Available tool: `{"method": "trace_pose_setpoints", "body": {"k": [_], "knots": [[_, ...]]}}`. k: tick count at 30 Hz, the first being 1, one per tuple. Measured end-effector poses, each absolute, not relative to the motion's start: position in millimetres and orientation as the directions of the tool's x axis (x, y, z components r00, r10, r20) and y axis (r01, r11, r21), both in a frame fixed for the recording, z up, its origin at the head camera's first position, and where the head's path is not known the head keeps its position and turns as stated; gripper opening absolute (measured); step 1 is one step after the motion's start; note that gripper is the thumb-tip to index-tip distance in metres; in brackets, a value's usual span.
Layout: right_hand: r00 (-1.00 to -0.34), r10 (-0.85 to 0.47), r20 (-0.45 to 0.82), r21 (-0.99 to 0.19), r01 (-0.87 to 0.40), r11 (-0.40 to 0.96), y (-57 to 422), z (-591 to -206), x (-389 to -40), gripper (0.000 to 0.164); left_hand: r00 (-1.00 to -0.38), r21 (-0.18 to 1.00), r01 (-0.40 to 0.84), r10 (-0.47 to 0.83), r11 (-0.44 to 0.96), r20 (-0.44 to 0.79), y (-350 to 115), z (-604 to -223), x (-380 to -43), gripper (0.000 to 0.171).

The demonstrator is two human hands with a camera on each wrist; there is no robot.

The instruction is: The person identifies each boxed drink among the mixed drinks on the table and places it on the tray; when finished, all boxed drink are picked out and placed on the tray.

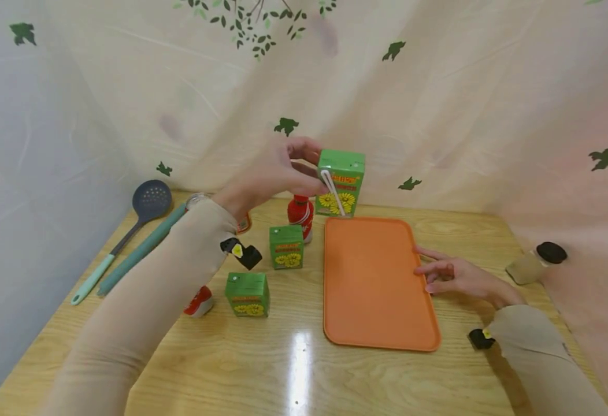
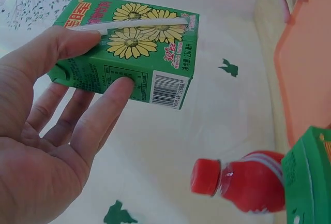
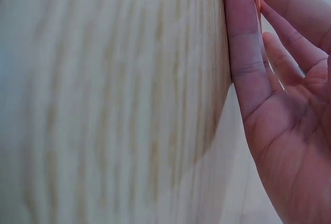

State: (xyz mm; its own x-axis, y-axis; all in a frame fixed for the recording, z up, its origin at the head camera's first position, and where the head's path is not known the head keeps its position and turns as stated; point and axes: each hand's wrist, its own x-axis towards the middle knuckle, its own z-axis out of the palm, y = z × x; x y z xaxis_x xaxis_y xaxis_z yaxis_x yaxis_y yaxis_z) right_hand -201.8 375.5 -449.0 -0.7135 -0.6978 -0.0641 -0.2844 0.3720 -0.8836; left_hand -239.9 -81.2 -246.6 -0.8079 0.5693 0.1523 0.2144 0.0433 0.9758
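My left hand (image 1: 293,170) grips a green drink carton (image 1: 341,182) with yellow flowers and a white straw, raised over the tray's far left corner. In the left wrist view the thumb (image 2: 77,43) lies over the straw on the carton's front, with fingers along its other side. The right hand (image 1: 460,277) is at the right rim of an orange tray (image 1: 371,283), fingertips touching it. The tray lies flat on the wooden table. Left of it stand two more green cartons (image 1: 286,247), one nearer me, and a red-capped bottle (image 1: 300,214) partly behind the left hand.
A dark skimmer (image 1: 151,199) with a mint handle and a long teal stick (image 1: 143,248) lie at the left. My left sleeve partly hides a red-and-white item (image 1: 200,303) and a can (image 1: 197,199). A black-lidded jar (image 1: 530,267) lies tilted at the right.
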Motion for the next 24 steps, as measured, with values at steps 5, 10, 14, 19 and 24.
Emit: {"method": "trace_pose_setpoints", "body": {"k": [5,10,14,19,24], "knots": [[-0.708,-0.704,-0.056,-0.881,-0.296,0.369,375,-449,-202,0.04,-0.82,0.987,0.162,0.559,0.014,0.127,-59,-257,-246,0.048],[-0.711,-0.699,-0.075,-0.895,-0.26,0.361,375,-449,-203,0.04,-0.833,0.992,0.119,0.547,0.027,0.085,-40,-272,-255,0.049],[-0.714,-0.696,-0.08,-0.895,-0.256,0.366,375,-449,-203,0.039,-0.857,0.995,0.09,0.512,0.045,0.054,-25,-285,-260,0.048],[-0.715,-0.693,-0.09,-0.901,-0.239,0.363,374,-449,-204,0.039,-0.887,0.997,0.068,0.459,0.032,0.046,-5,-299,-261,0.047],[-0.716,-0.692,-0.094,-0.901,-0.234,0.364,374,-448,-202,0.039,-0.884,0.997,0.065,0.466,0.037,0.041,15,-313,-262,0.046]]}}
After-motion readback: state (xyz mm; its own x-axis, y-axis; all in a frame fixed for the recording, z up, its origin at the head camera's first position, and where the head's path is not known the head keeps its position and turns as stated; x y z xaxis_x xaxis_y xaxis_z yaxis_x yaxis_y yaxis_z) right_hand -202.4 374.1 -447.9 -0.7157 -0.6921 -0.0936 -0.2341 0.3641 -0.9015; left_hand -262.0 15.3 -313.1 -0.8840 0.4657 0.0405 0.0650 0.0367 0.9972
